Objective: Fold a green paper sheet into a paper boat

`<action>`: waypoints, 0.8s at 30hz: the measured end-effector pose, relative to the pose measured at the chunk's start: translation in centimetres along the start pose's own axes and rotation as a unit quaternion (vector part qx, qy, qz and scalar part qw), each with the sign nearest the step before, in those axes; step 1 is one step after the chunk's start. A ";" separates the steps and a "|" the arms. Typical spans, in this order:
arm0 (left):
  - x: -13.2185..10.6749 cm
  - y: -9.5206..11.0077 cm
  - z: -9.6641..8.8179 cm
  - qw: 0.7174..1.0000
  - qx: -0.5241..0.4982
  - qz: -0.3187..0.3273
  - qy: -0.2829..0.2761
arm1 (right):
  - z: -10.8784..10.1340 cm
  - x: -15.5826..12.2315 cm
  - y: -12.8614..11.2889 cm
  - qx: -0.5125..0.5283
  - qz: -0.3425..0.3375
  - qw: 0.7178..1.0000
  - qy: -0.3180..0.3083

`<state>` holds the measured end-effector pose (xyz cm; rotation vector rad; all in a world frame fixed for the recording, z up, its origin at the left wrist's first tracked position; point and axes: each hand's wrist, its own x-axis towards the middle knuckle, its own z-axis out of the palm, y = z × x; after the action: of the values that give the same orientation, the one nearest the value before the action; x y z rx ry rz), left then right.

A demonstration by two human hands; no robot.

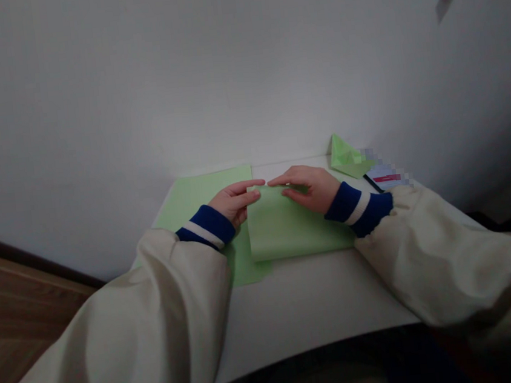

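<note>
A sheet of light green paper [300, 226] is bent over on itself, its rounded bend toward me and its edges at the far side. My left hand [238, 200] pinches the far left corner, thumb on top and index finger stretched along the far edge. Along that same edge rests my right hand [307, 185], its index fingertip close to the left one and its thumb on the paper's top. Whether the right fingers grip the layers from below is hidden. Under my left hand and forearm lies more flat green paper [209, 183].
The white table [322, 306] stands against a pale wall [224, 67]. At its far right sit a folded green paper piece [347, 158] and a partly blurred item with a red mark [386, 178]. Brown wooden furniture [22, 319] is at the left.
</note>
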<state>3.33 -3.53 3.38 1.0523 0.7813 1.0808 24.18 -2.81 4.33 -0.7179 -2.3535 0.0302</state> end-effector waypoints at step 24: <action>-0.2 0.8 0.9 0.944 0.260 0.192 0.062 | -0.7 1.1 -0.8 -0.028 0.032 0.999 -0.019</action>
<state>3.84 -3.85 4.44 1.6463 1.0214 1.3134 23.53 -3.05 5.66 -0.8259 -2.3759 0.0050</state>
